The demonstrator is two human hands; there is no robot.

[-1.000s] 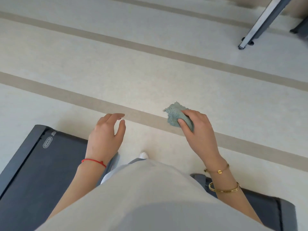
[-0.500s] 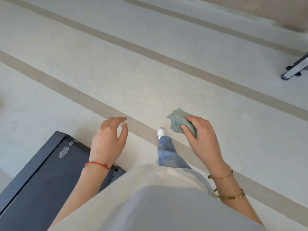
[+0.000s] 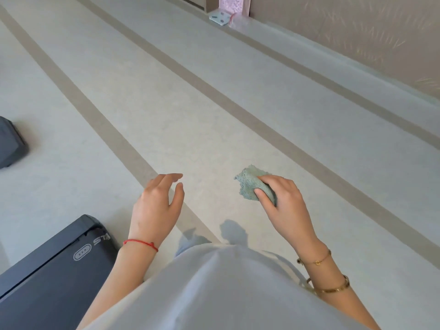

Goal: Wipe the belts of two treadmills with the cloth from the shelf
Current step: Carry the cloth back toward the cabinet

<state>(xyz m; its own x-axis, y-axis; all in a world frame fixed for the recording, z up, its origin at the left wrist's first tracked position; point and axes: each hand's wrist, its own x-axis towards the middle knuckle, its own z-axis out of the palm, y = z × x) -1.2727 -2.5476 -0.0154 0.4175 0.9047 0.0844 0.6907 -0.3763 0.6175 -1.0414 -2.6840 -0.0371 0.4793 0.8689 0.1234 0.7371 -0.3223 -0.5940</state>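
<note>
Wide run of bare floor [image 3: 214, 110] ahead of both hands, pale with darker stripes running diagonally toward the far wall [image 3: 357, 32]; nothing standing on it through the middle. Obstacles only at the margins: dark treadmill [image 3: 47, 277] end at the near-left corner just beside the left hand [image 3: 154, 210], a second dark grey unit [image 3: 9, 144] at the left edge, well apart from the first, with open floor between them. Small pale bracket [image 3: 220, 17] and pink panel [image 3: 234, 4] at the far edge against the wall; right side bounded by the wall's raised skirting, right hand [image 3: 283, 206] with cloth [image 3: 252, 184] held above open floor.
</note>
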